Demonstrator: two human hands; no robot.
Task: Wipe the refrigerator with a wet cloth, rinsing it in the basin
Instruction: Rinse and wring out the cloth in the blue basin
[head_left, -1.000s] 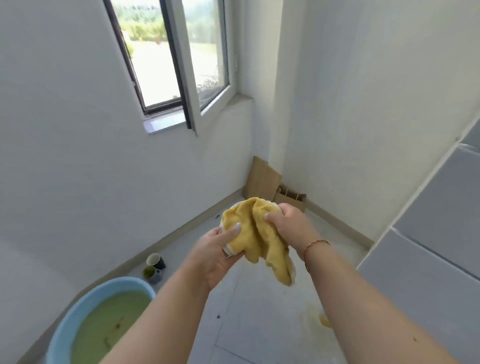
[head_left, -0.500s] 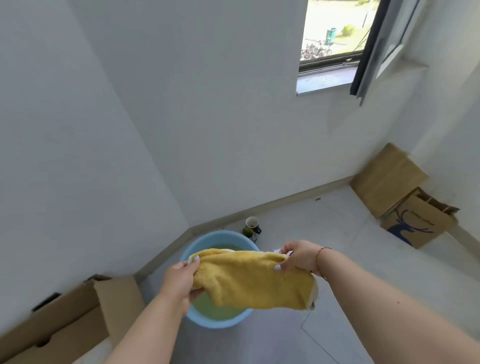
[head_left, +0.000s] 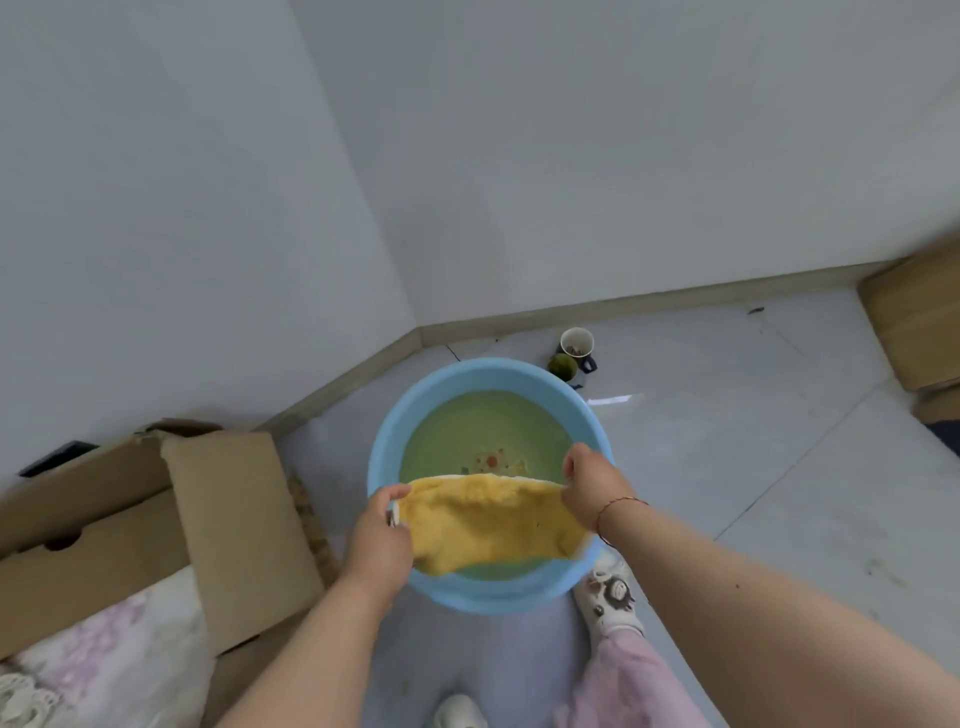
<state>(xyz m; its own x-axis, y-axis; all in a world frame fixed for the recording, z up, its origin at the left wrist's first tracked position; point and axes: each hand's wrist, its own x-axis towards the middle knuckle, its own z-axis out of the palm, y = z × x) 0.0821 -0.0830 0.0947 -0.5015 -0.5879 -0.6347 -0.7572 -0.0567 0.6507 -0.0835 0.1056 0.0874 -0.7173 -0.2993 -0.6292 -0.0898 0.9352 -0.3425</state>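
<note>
Grey floor tiles (head_left: 727, 467) meet white walls in a corner, where a blue basin (head_left: 387, 447) of greenish water stands. Above it the left hand (head_left: 382, 540) and the right hand (head_left: 589, 488) each pinch one end of a yellow cloth (head_left: 493, 519), stretched between them. Two mugs (head_left: 571, 353) stand just behind the basin; an open cardboard box (head_left: 156, 519) lies left.

One basin (head_left: 395, 441), one yellow cloth (head_left: 493, 519), two hands (left (head_left: 382, 540), right (head_left: 589, 486)), two cups (head_left: 576, 343), two shoes (head_left: 610, 597).

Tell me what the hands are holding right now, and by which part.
Both hands hold the yellow cloth over the blue basin: left hand grips its left end, right hand its right end.
</note>
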